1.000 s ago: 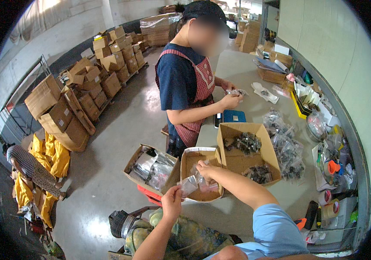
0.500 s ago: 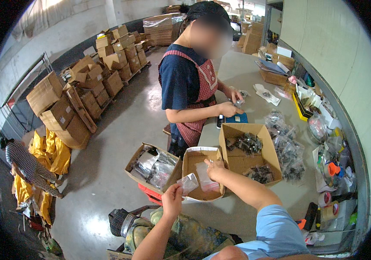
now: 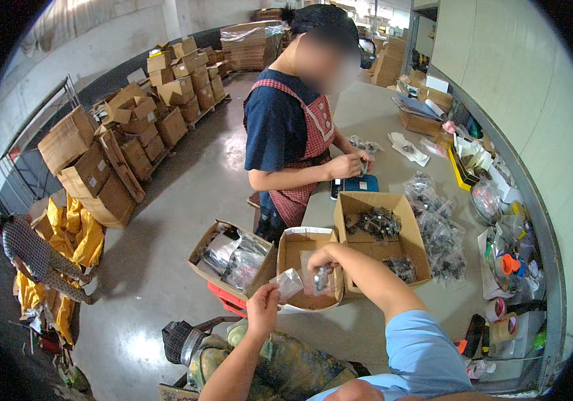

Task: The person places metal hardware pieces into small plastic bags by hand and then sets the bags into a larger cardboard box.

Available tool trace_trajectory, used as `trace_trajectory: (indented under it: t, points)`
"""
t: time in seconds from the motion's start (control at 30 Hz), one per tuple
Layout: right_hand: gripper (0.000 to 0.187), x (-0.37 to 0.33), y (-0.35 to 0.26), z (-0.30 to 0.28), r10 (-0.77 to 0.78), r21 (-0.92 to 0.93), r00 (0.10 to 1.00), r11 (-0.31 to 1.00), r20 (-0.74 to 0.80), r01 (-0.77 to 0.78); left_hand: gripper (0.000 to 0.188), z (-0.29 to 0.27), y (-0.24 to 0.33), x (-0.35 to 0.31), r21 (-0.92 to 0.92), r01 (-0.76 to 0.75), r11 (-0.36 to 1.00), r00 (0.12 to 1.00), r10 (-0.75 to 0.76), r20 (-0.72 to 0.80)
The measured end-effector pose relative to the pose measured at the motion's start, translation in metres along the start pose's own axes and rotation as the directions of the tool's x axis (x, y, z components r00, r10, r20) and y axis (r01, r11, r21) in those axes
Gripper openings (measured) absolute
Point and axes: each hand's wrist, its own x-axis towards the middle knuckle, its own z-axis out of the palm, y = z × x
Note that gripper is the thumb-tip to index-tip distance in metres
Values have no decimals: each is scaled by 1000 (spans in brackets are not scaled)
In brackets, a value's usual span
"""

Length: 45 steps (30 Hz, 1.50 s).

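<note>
My left hand (image 3: pixel 263 309) pinches a small clear plastic bag (image 3: pixel 289 285) by its edge, at the near left side of the middle cardboard box (image 3: pixel 306 233). Over that box my right hand (image 3: pixel 325 256) points downward with its fingers bent together. Small grey parts (image 3: pixel 322 273) show just under these fingertips, against clear plastic bags (image 3: pixel 313 286) lying in the box. Whether the fingers grip the parts or a bag, I cannot make out. To the right, a larger cardboard box (image 3: pixel 367 252) holds piles of small black parts (image 3: pixel 375 224).
On the left a box of filled bags (image 3: pixel 232 257) rests on a red support (image 3: pixel 226 299). Bagged parts (image 3: pixel 437 230) lie right of the large box. Across the table (image 3: pixel 360 107) a co-worker (image 3: pixel 286 134) handles small items. Tape rolls (image 3: pixel 504 327) sit at the right edge.
My right hand has turned downward and come lower in the middle box, where grey parts now show under its fingers. My left hand keeps the bag. The co-worker's hands have come together.
</note>
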Motion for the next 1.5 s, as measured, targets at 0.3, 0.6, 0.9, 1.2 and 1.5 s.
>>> trace_trajectory:
  t: [0.3,0.6,0.9,1.2,1.5]
  points:
    - [35,-31,-15,29,-219,-542,757,815,-616,-206,19,-5,-18,4,71,-137,988,991,136,14]
    - [22,-140,-36,104,-691,-153,441,619,-573,770,14,-2,21,-13,417,-394,819,914,399,79]
    - [25,-119,0,178,-450,24,295,518,-843,855,15,-2,9,-19,380,-354,855,934,343,100]
    - [28,-157,-14,182,-652,-418,-7,479,-758,772,14,-3,4,-27,668,-454,589,881,408,238]
    - [22,-148,5,182,-622,-475,-83,496,-778,727,18,11,6,-32,550,-518,655,855,397,333]
